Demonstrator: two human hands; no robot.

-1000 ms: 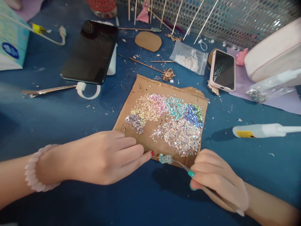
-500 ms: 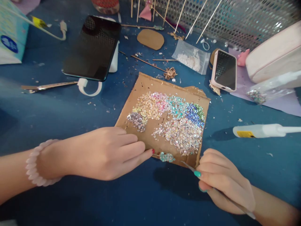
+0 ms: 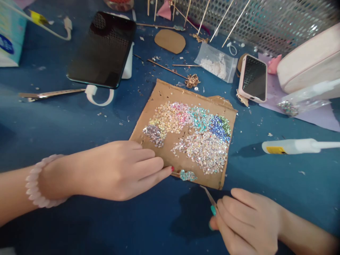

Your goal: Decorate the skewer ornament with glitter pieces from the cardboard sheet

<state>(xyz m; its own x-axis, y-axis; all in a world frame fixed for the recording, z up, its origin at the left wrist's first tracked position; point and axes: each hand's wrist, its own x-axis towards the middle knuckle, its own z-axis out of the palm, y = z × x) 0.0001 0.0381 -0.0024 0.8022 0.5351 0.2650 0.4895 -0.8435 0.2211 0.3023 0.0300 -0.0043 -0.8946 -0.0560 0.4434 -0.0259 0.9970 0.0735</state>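
Note:
My left hand (image 3: 119,171), with a pink bead bracelet at the wrist, pinches a thin stick (image 3: 175,174) by its end. The stick's other end carries a cluster of teal stones (image 3: 188,175) at the front edge of a cardboard piece (image 3: 163,92). Over the cardboard lie small gems: yellow, pink, teal (image 3: 200,118), blue (image 3: 219,128), green, grey (image 3: 154,134) and a large clear, iridescent pile (image 3: 208,152). My right hand (image 3: 247,221) is closed on metal tweezers (image 3: 209,196), whose tip points up-left, just below the cardboard. Nothing can be made out at the tip.
A large phone (image 3: 103,49) and a metal clip (image 3: 50,94) lie at the left. Behind the cardboard are a gold flower stick (image 3: 191,81), a bag of white pieces (image 3: 216,63) and a small phone (image 3: 253,78). A glue bottle (image 3: 292,146) lies at the right.
My right hand and the tweezers have moved down and slightly left, away from the cardboard and the teal cluster. My left hand keeps its pinch on the stick. The view has shifted slightly.

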